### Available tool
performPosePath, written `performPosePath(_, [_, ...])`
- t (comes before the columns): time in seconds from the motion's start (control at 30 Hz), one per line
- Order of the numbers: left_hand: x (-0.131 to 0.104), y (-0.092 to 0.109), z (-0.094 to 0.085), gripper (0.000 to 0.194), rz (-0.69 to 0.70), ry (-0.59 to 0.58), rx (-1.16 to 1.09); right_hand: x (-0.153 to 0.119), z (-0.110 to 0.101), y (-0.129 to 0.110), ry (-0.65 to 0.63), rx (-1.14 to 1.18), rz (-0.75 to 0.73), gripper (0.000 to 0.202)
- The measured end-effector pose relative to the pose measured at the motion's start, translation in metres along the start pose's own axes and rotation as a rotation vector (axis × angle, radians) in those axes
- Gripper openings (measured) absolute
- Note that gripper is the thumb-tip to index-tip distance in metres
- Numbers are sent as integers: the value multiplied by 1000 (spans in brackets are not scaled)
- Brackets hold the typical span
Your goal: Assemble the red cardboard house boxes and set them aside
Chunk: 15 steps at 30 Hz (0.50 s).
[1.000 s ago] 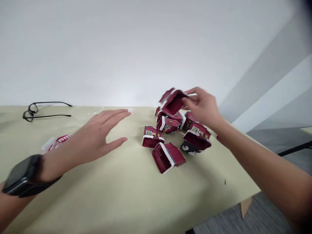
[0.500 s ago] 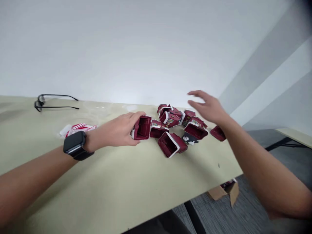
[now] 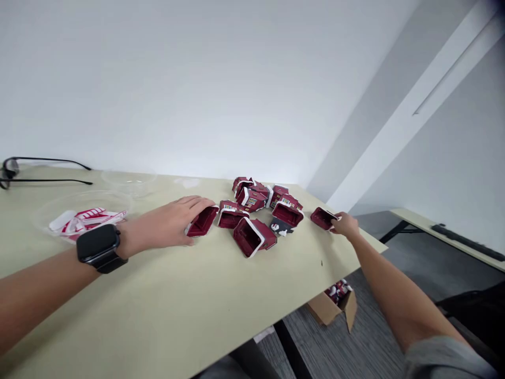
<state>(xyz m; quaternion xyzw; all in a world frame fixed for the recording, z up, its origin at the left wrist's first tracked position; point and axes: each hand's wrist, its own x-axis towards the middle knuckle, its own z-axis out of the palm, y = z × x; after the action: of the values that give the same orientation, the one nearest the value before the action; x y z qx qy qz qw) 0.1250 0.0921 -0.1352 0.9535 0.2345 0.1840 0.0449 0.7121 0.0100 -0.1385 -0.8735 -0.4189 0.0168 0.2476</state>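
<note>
My left hand (image 3: 169, 220), with a black watch on the wrist, is wrapped round a dark red hollow piece (image 3: 203, 221) whose opening faces me. At the right of the table, my right hand (image 3: 345, 226) pinches the edge of another dark red hollow piece (image 3: 322, 218). Between the hands lies a loose group of similar pieces with white rims, among them a tilted one (image 3: 252, 238) at the front and one (image 3: 288, 213) resting by a dark grey part with a white figure (image 3: 281, 227).
Red and white strips (image 3: 89, 221) lie in a clear round container (image 3: 43, 210) at the left. Black glasses (image 3: 51, 180) and a clear lid or dish (image 3: 136, 181) are near the wall. An open cardboard box (image 3: 325, 309) stands on the floor below the table edge (image 3: 252, 337).
The view has swung to the right. My right hand has come down from above the table onto the far right piece and grips it. My left hand still holds its piece, now tilted.
</note>
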Motion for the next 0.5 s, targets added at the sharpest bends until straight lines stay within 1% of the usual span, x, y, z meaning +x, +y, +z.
performPosePath(0.07, [-1,-7,8,83,9,8,23,3,-2,-11,79,-23,53,27])
performPosePath(0.13, [-3,-12,13,84,-4,2,45,4,-10,-29,185,-19,52,25])
performPosePath(0.2, [-4,-11,14,85,-23,-4,68,1,-19,-53,315,8,-8,34])
performPosePath(0.27, [-3,-5,10,86,-54,7,88,-11,-23,-85,426,55,-116,44])
performPosePath(0.3, [-2,0,6,87,-74,22,86,-22,-22,-103,458,86,-182,46])
performPosePath(0.37, [-1,12,-3,88,-126,71,39,-53,-12,-143,483,166,-343,43])
performPosePath(0.43, [2,25,-12,87,-205,143,-72,-94,5,-183,502,333,-606,37])
performPosePath(0.5, [5,36,-18,83,-320,213,-273,-139,26,-217,475,452,-780,34])
